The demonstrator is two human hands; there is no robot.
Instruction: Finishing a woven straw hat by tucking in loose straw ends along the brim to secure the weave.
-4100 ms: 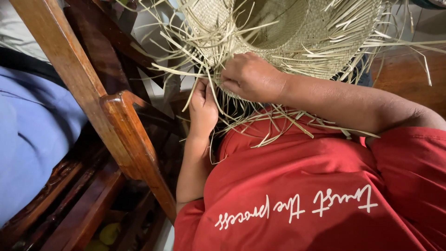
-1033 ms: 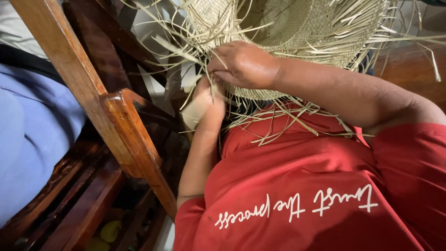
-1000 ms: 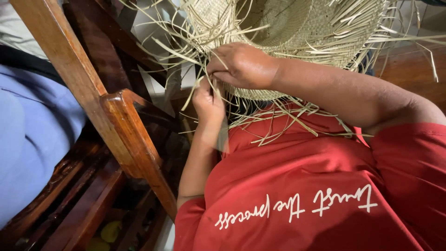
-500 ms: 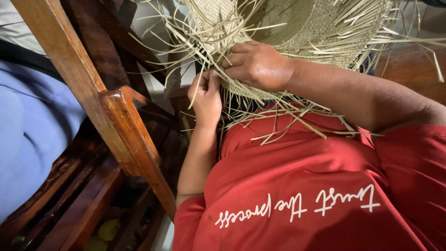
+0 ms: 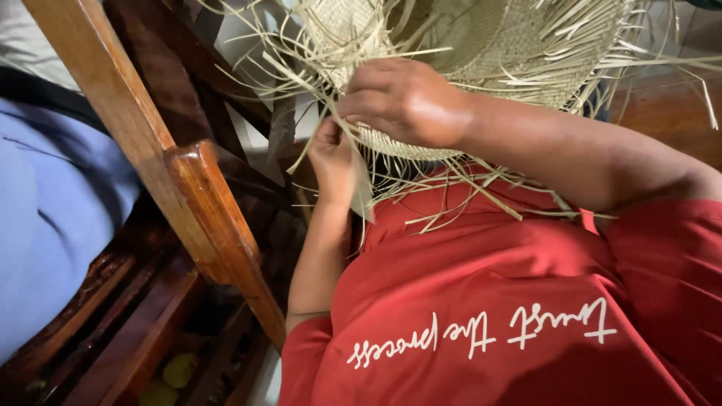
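Dark wooden chair parts fill the left of the scene, with a blue cloth at the far left edge. At the top, a half-woven straw hat is cut off by the frame, its loose straw strands trailing over a red shirt. The right hand lies curled over the woven edge, covering its fingertips' grip. The left hand sits below it, fingers closed on strands, though exactly which is hard to tell. Compared with half a second earlier, both hands have shifted slightly left along the rim.
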